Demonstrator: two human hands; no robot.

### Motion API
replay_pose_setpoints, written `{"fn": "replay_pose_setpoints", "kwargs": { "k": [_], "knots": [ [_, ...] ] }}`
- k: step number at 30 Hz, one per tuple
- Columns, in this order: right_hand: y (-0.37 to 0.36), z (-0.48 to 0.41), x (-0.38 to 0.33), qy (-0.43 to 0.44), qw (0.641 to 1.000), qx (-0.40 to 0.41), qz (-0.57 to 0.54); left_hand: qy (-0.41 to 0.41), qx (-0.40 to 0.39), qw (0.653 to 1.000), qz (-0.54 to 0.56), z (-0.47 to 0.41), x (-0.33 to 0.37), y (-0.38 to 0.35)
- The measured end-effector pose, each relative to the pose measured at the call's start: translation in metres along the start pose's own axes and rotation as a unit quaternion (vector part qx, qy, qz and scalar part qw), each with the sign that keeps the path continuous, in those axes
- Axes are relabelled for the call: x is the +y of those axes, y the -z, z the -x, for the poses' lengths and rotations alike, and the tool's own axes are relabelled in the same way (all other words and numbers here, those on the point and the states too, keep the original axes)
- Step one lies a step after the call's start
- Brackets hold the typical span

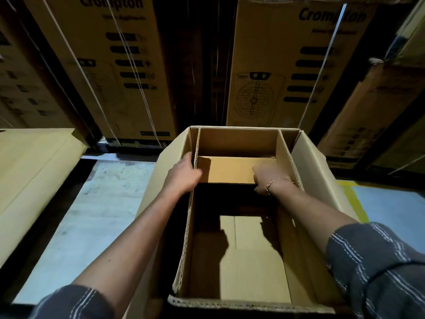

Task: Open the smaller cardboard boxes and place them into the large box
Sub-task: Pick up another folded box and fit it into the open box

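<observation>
One small box (232,169) between both hands, inside one large box (315,166); left hand (184,174) grips its left edge; right hand (268,179) clasps its right.

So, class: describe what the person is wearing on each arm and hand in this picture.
Both forearms are bare, with dark grey sleeves bearing thin pale stripes pushed up towards the elbows: the left sleeve and the right sleeve. The right hand has a thin chain bracelet at the wrist. The left hand shows no jewellery or gloves.

Both arms reach forward, left hand (184,174) curled, thumb up; right hand (268,178) knuckled downward, fingers tucked under.
</observation>
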State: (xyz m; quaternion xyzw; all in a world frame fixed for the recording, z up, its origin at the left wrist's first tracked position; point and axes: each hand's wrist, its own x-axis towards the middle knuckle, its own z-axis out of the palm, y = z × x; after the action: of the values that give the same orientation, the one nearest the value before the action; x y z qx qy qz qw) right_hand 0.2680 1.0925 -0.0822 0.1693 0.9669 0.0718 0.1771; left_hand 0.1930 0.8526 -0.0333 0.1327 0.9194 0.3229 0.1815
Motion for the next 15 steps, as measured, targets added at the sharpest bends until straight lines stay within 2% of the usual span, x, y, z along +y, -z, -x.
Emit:
{"fn": "replay_pose_setpoints", "kwargs": {
  "k": [4, 6, 10, 15],
  "knots": [
    [-0.003, -0.025, 0.003, 0.025, 0.998, -0.005, 0.064, 0.007, -0.043, 0.999, -0.015, -0.02, -0.001, -0.01],
    [0.009, -0.037, 0.012, 0.035, 0.995, 0.014, 0.091, 0.0, -0.032, 0.999, -0.017, -0.023, -0.009, -0.016],
    [0.046, -0.055, 0.037, -0.005, 0.994, 0.075, 0.081, -0.002, -0.007, 1.0, -0.013, -0.033, -0.021, -0.016],
    [0.073, -0.076, 0.065, -0.05, 0.986, 0.159, 0.029, -0.005, -0.012, 1.0, 0.015, -0.037, -0.027, -0.013]
  ]
}}
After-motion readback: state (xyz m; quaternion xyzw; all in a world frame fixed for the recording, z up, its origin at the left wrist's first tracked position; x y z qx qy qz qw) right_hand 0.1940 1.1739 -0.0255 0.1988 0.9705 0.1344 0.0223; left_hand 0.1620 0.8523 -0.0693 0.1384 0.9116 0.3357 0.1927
